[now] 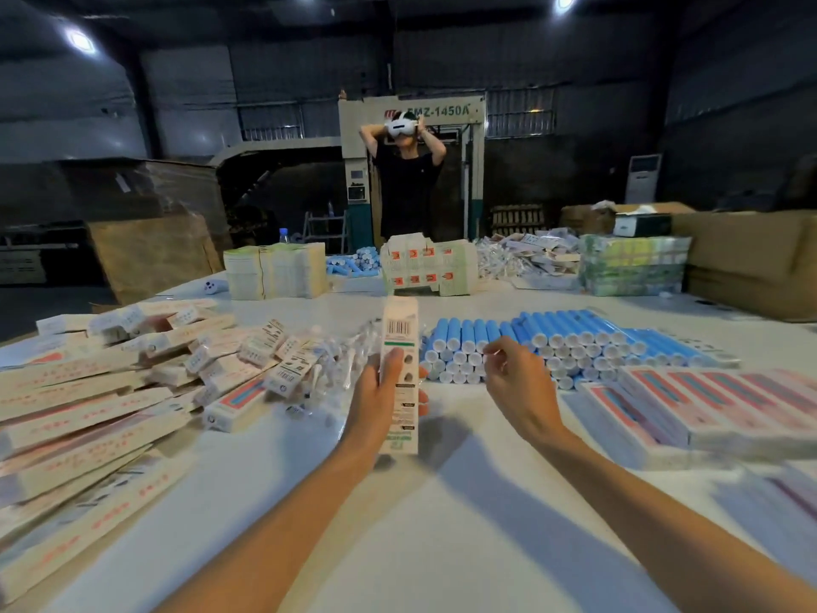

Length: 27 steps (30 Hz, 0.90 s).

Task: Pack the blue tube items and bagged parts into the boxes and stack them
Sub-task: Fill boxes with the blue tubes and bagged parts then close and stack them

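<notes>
- Left hand [389,391] grips a long narrow box [400,373], upright above the table [442,524].
- Right hand [515,382] is just right of the box, fingers loosely curled, holding nothing.
- Blue tubes [552,342] are stacked right of the box; bagged parts [336,347] lie left.
- Judged: box light, thin card, crushable; hold mid-length by its edges. Tubes stiff, prone to rolling.

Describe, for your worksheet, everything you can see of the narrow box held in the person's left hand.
The box is long, slim, white, and looks like printed cardboard. It carries a barcode near the far end, a green band below it, small dark round marks and more green print at the near end. It points away from the person, lifted above the white table. The left hand grips its middle, thumb across the top face. The right hand hovers beside it, not touching.
</notes>
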{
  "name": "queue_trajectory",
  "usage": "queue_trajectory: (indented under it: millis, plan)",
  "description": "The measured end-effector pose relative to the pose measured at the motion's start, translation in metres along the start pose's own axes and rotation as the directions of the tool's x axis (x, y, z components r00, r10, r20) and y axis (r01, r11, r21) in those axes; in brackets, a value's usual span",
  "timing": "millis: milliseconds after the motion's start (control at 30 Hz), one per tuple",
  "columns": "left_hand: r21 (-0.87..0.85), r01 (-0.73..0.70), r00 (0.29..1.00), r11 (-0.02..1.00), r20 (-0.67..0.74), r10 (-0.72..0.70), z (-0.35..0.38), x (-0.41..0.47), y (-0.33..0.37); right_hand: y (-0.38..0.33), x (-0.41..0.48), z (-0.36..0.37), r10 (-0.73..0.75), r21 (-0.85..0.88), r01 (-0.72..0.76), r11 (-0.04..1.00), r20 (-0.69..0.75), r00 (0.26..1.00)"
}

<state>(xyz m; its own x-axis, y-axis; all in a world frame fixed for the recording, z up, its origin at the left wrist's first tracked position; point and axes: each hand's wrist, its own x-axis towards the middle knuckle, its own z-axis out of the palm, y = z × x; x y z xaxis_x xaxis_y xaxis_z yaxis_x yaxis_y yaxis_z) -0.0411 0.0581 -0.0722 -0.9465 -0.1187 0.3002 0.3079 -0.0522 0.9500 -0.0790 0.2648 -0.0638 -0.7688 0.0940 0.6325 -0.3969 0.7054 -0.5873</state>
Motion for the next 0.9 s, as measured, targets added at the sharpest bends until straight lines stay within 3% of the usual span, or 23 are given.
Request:
queue_trajectory:
  millis: [133, 233, 333, 567, 900]
  plan:
    - [-0.062, 0.032, 0.999, 0.998, 0.042, -0.03, 0.009, -0.005, -0.018, 0.018, 0.069, -0.02, 0.067, -0.382, -0.057, 0.923, 0.011, 0.998]
    - [-0.119, 0.048, 0.998, 0.992, 0.056, -0.041, 0.008, -0.002, -0.018, 0.031, 0.1, -0.02, 0.15, -0.653, -0.069, 0.754, 0.068, 0.986]
    - [-0.15, 0.05, 0.999, 0.987, 0.022, -0.048, 0.006, 0.002, -0.02, 0.044, 0.115, -0.016, 0.213, -0.783, -0.024, 0.622, 0.14, 0.967]
    - [-0.073, 0.07, 0.998, 0.995, -0.002, -0.07, 0.001, 0.003, -0.019, 0.05, 0.112, 0.0, 0.109, -0.887, 0.158, 0.435, 0.226, 0.968]
    - [-0.044, 0.067, 0.997, 0.997, 0.036, -0.065, -0.006, 0.007, -0.016, 0.041, 0.107, 0.008, 0.067, -0.888, 0.153, 0.434, 0.201, 0.977]
